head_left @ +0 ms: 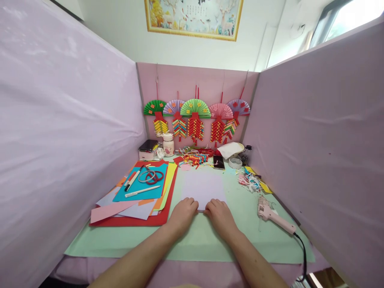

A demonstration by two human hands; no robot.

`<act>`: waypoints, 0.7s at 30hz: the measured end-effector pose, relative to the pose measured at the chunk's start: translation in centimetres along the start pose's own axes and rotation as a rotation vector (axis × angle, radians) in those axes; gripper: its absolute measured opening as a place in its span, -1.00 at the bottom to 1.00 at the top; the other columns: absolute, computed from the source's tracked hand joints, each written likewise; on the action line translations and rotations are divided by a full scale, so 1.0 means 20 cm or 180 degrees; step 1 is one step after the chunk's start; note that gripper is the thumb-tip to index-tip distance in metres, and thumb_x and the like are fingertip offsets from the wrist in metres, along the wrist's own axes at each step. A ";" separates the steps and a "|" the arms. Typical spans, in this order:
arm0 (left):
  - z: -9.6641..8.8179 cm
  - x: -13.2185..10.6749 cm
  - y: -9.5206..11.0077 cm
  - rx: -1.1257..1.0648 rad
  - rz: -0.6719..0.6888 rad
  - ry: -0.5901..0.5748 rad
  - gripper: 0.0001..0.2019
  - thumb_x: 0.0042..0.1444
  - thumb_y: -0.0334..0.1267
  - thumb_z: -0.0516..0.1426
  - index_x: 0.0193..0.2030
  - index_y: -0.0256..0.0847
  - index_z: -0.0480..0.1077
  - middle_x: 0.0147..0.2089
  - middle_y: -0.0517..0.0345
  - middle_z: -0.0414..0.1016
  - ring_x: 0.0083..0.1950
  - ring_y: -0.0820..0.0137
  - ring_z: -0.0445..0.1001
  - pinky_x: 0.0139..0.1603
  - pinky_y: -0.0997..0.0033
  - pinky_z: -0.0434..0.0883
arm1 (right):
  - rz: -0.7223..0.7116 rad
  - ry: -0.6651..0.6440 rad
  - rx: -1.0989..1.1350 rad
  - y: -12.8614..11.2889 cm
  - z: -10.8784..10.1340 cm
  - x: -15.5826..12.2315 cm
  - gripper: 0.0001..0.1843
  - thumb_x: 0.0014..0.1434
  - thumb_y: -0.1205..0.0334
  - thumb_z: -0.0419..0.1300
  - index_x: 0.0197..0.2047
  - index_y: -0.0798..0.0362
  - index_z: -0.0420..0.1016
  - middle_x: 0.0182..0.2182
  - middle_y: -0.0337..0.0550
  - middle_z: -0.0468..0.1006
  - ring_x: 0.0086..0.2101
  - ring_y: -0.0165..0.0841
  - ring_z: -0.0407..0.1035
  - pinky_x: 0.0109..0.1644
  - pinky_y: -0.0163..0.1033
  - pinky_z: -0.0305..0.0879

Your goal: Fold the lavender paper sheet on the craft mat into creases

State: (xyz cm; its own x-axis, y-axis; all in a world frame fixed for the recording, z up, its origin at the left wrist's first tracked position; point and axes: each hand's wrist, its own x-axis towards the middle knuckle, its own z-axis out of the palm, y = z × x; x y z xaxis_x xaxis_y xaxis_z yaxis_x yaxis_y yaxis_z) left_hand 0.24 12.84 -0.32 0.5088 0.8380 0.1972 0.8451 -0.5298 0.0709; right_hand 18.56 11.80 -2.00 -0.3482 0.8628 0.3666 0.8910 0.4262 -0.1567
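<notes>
A pale lilac sheet of paper [203, 187] lies flat on the green mat [246, 236] in front of me. My left hand [182, 215] and my right hand [220, 215] rest side by side at the sheet's near edge, fingers curled and pinching that edge. The fingertips are tucked under, so the exact grip is hidden. A stack of coloured paper [135, 200] lies just left of my left hand, with scissors [151, 176] and two pens [141, 191] on top.
A pink glue gun [274, 216] with a black cord lies to the right. Paper scraps [250, 182], a phone [219, 162], tape roll [235, 163] and a jar [168, 145] crowd the back. Paper fans [195, 116] hang on the rear panel. Pink partitions wall both sides.
</notes>
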 end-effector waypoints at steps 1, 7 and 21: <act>0.00 0.00 -0.01 -0.0008 -0.0025 -0.0025 -0.90 0.26 -0.34 0.03 -0.24 -0.20 0.36 -0.21 0.11 0.42 -0.17 0.30 0.34 -0.20 0.32 0.23 | 0.0026 -0.0023 0.0013 0.00 0.00 0.00 -0.93 0.24 0.24 0.19 -0.30 0.03 0.43 -0.31 -0.21 0.48 -0.24 -0.31 0.33 -0.18 -0.21 0.03; -0.04 0.01 -0.05 -0.0209 -0.0212 -0.0136 -0.89 0.25 -0.28 0.06 -0.26 -0.20 0.38 -0.22 0.10 0.42 -0.17 0.29 0.36 -0.21 0.34 0.22 | 0.0213 -0.0148 0.0015 0.03 -0.02 0.01 -0.88 0.24 0.19 0.19 -0.30 0.04 0.43 -0.31 -0.21 0.51 -0.23 -0.31 0.35 -0.13 -0.21 0.01; -0.06 -0.01 -0.11 -0.0533 -0.0477 -0.0095 -0.80 0.23 -0.20 0.05 -0.34 -0.21 0.39 -0.23 0.04 0.39 -0.16 0.27 0.35 -0.16 0.32 0.23 | 0.0624 -0.0242 0.0426 0.13 -0.07 -0.01 -0.74 0.24 0.07 0.17 -0.41 0.04 0.44 -0.35 -0.24 0.49 -0.22 -0.34 0.34 -0.11 -0.19 -0.08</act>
State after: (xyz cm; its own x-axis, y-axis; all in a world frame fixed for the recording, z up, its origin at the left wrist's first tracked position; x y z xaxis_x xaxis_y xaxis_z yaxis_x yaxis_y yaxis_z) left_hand -1.89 13.75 0.74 0.3864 0.9111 0.1433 0.8739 -0.4113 0.2590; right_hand 21.31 12.29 -1.25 -0.1980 0.9483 0.2480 0.8988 0.2766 -0.3401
